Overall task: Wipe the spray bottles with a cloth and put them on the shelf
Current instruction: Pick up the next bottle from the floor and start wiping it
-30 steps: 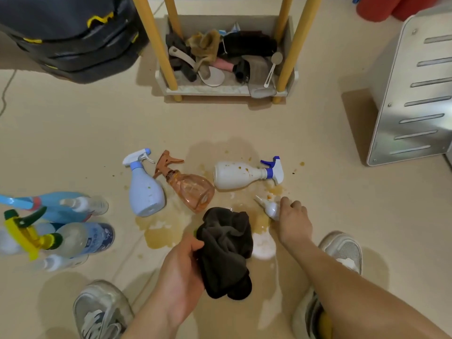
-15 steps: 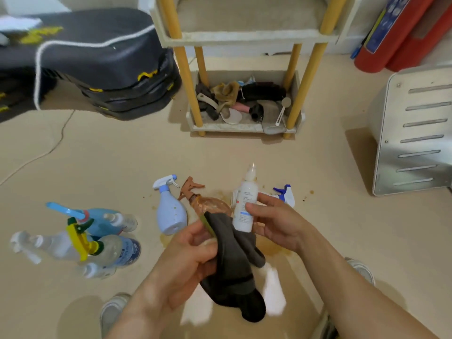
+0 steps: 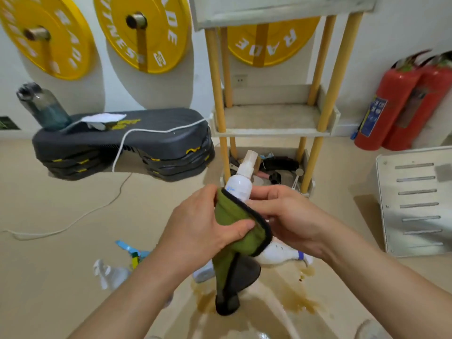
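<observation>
Around slim plastic bottle (image 3: 239, 185), soft cloth (image 3: 232, 216)

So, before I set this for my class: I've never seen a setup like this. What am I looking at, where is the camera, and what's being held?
There is no machine here. These are a person's two bare hands, filmed by one camera worn on the head, looking forward and down. The right hand holds a small white spray bottle. The left hand grips a green cloth wrapped round the bottle's lower part. On the floor below lie more spray bottles and a brown spill. The shelf stands just ahead.
</observation>
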